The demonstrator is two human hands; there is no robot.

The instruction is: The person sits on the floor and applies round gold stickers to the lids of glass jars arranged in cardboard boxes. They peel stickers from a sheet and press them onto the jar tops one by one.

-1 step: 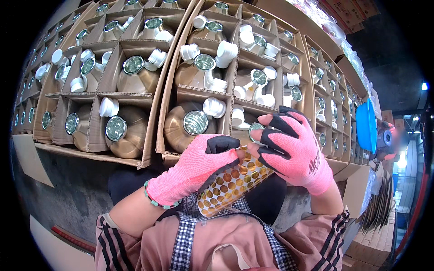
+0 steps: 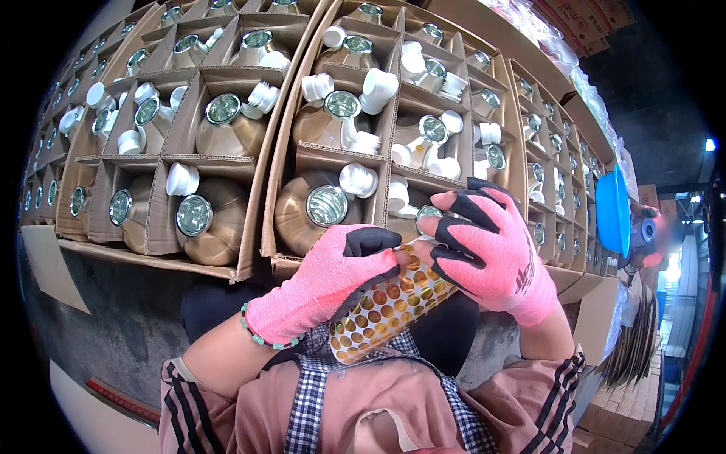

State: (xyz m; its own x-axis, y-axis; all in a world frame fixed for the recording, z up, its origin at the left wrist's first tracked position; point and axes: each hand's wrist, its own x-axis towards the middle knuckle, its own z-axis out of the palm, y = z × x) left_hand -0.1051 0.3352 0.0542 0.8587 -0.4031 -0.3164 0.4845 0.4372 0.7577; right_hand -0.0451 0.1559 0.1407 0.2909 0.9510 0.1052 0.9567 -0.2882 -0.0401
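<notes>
A sheet of round gold stickers [image 2: 384, 304] slopes over my lap, its upper end between my hands. My left hand [image 2: 325, 268], in a pink glove with black finger coating, is closed on the sheet's upper left part. From the right, my right hand [image 2: 495, 257] in a matching glove bends its fingers over the upper right edge, bare fingertips pinching there. Whether a single sticker is between them cannot be made out. Just beyond my hands stands a gold glass bottle [image 2: 299, 219] with a silvery mouth; a white threaded cap [image 2: 358, 180] lies beside it.
Divided cardboard cartons [image 2: 261, 216] filled with similar bottles and white caps stretch across the far side. A blue basin [image 2: 612, 212] rests at the right. Farther right is a blurred person [image 2: 654, 234]. Stacked cardboard [image 2: 634, 333] stands at the right.
</notes>
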